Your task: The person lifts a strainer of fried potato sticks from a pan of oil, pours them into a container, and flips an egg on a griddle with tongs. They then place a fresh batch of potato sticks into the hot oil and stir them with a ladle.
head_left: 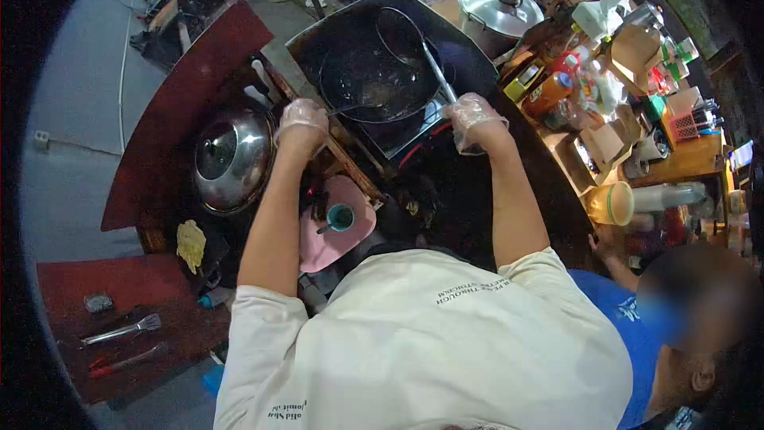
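In the head view, a pale grey floor runs behind the workspace, and at the right a wooden table carries bottles, cartons and containers. A person in a blue shirt is close by on that side. Ahead, a large, dark, round wok sits in a black metal stove surround, with a silver lidded pot beyond it to the right.

The right hand, in a loose clear plastic glove, has its fingers closed around the silver handle of a long metal skimmer; its round head lies over the far part of the wok. The left hand, gloved likewise, appears to grip a slender metal utensil that reaches in over the near left rim; exactly how its fingers wrap cannot be told.

Good handling here calls for a firm right grip well back on the handle, so the weight of the wide head does not twist it. Slow, low strokes would limit splashing from the glossy contents. The two tools work best approaching from opposite sides without crossing, and both wrists belong outside the rim, since loose plastic could touch hot metal.
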`<state>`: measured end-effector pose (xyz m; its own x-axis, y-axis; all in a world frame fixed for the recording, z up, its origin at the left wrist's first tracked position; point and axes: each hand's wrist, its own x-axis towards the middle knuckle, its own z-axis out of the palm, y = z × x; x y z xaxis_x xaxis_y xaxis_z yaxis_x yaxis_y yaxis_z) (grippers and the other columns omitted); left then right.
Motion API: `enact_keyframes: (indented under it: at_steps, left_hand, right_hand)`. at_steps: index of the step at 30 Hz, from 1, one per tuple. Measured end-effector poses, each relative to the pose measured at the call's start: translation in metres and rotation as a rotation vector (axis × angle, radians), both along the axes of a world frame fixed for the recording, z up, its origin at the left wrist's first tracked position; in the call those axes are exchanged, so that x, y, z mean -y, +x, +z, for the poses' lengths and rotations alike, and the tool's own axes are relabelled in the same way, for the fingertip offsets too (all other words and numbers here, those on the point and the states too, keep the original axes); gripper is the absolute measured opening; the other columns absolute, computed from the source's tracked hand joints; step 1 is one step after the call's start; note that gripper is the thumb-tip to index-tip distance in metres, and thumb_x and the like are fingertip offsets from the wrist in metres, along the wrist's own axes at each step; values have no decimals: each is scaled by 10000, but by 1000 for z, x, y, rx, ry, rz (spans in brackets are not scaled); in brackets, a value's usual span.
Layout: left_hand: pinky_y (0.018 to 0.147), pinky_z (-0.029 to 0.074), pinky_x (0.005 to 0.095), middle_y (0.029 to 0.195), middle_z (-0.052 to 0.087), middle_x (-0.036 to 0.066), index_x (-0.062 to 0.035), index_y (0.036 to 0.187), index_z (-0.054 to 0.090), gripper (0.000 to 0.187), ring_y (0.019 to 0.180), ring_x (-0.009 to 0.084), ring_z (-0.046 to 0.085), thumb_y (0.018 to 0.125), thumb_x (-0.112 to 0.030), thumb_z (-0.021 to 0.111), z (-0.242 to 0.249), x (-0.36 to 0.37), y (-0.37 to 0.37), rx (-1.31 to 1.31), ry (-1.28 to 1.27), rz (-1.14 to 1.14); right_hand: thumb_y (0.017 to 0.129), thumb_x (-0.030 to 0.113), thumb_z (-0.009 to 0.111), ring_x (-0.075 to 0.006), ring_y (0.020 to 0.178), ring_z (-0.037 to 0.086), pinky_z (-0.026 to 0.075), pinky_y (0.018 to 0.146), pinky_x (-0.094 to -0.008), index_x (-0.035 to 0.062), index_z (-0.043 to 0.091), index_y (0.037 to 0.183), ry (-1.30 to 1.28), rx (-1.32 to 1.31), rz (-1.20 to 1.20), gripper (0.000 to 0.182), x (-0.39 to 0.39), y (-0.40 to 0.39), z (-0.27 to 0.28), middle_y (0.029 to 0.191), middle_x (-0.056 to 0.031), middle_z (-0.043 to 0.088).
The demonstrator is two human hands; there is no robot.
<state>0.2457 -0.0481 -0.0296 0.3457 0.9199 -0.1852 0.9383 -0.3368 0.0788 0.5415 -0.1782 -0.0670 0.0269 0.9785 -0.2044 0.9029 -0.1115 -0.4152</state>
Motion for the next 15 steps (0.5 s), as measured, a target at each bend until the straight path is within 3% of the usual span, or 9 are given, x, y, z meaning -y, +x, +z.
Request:
enact_keyframes:
  at_steps: [1,2,6,8,10,13,14,15]
  left_hand:
    - [851,517,420,1029,660,195,-5,899,704,284,996,315,639,849,-234,543,-26,-5,-4,-71,13,-64]
    - [837,513,446,955,674,200,16,874,681,299,964,353,640,861,-236,521,-57,-5,-14,164,142,-30]
    - [839,506,456,940,671,223,34,891,648,310,946,398,633,870,-251,527,-62,26,2,258,262,-64]
    - [836,505,458,979,652,262,56,927,622,308,959,413,628,865,-241,569,-62,25,17,397,28,318]
    - [838,506,450,953,650,287,73,882,624,304,953,419,631,850,-229,615,-64,21,29,528,-81,567]
    - [791,519,417,897,674,241,51,823,659,297,908,372,658,892,-216,548,-56,33,42,539,-37,569]
    - [725,523,386,857,691,182,1,791,700,328,845,301,681,925,-189,469,-105,10,31,238,25,183]
    - [725,523,386,857,691,182,1,791,700,328,845,301,681,925,-189,469,-112,7,33,242,26,189]
  right_hand:
    - [739,181,649,-305,824,642,506,759,-403,54,683,887,132,245,221,198,3,1,5,803,-151,642]
    - [722,189,664,-316,798,637,503,760,-412,52,677,905,-14,188,139,229,1,-1,12,779,-155,639]
    - [736,222,665,-301,750,630,498,733,-401,49,679,881,30,132,151,226,0,6,4,738,-149,625]
    - [818,148,557,-316,798,668,519,797,-431,29,694,864,-183,-277,-334,187,3,-6,31,833,-175,679]
    - [810,149,567,-329,819,662,516,802,-434,33,693,869,-98,-207,-221,181,5,3,12,849,-176,676]
    - [795,133,584,-347,861,650,512,813,-438,46,693,886,-17,-36,-37,166,7,13,5,884,-178,669]
    - [791,124,589,-350,872,648,511,816,-439,51,693,892,-20,17,0,163,7,15,3,893,-178,667]
    - [787,116,593,-352,884,645,510,820,-439,55,693,898,-20,70,37,161,8,16,1,902,-178,666]
